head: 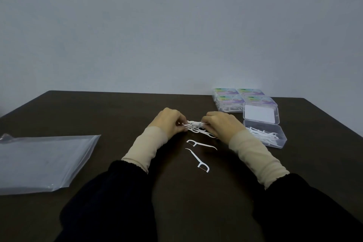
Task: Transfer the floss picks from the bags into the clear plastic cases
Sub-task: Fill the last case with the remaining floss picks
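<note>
My left hand (168,122) and my right hand (222,124) meet at the middle of the dark table and pinch a small bundle of white floss picks (194,124) between their fingertips, just above more picks lying on the table. Two loose floss picks (198,160) lie nearer to me. To the right stands an open clear plastic case (280,144) with several picks inside and its lid raised behind it. A flat clear plastic bag (43,161) lies at the left.
Several closed cases with colourful labels (231,99) are grouped at the back right, by the grey wall. The dark table (117,108) ends at a far edge below the wall.
</note>
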A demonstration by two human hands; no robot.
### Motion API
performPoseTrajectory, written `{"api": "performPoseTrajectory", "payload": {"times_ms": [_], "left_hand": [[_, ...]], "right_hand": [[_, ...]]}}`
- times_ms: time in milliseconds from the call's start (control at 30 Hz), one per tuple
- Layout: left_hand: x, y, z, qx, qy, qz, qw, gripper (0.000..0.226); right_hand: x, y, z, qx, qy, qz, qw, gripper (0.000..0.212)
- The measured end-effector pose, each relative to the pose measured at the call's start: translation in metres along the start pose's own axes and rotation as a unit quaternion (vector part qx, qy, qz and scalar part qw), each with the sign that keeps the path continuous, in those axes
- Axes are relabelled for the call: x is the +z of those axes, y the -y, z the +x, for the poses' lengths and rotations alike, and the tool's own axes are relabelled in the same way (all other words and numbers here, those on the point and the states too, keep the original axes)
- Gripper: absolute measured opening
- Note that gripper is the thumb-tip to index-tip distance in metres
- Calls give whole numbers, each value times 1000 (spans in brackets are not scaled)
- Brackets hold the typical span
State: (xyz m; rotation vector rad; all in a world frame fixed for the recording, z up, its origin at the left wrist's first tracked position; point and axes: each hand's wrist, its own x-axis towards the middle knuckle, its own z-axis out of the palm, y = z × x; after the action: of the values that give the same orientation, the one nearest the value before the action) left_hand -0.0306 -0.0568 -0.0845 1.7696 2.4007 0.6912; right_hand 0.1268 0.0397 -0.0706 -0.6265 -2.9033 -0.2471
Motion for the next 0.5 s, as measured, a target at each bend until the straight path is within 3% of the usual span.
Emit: {"api": "performPoseTrajectory", "payload": {"times_ms": [333, 500], "left_hand": [[-2, 4, -3, 23, -21, -30, 999, 33], [2, 1, -4, 34, 47, -7, 998, 45]], "right_hand": [[-8, -22, -8, 48, -3, 101, 994, 24], [-11, -31, -10, 76, -12, 142, 987, 22]]}}
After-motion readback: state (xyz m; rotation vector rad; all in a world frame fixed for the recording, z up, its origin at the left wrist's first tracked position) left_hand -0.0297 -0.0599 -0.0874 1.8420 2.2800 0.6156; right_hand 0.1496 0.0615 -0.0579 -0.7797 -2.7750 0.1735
